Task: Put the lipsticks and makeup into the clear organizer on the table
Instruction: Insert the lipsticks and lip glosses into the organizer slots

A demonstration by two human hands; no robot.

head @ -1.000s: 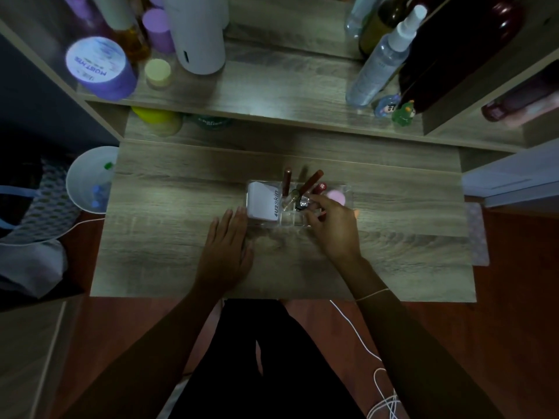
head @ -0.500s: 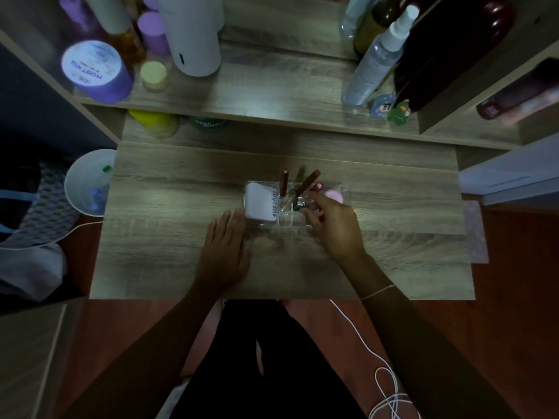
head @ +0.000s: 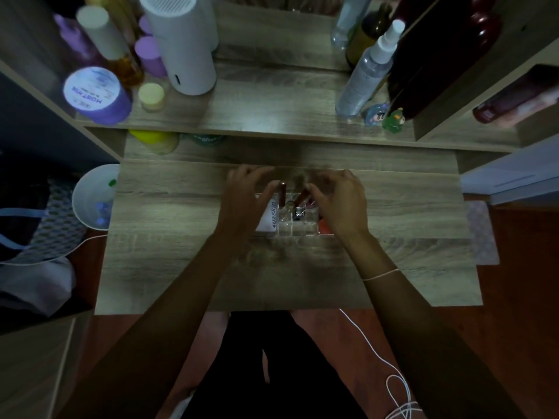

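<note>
Both curled loosely, grasping nothing: left hand [head: 242, 198] at 9 o'clock, right hand [head: 341, 201] at 3 o'clock of clear organizer [head: 298, 229] holding upright lipsticks [head: 282, 195].

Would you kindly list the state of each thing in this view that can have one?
Clear plastic organizer: upright on the table, partly filled.
Dark red lipstick tube: standing in a compartment, capped.
White flat makeup box: in the organizer's left section.
Clear spray bottle with white nozzle: upright on the shelf.
Left hand: fingers curled at the organizer's left end; grip unclear.
Right hand: fingers curled at its right end; grip unclear.
</note>
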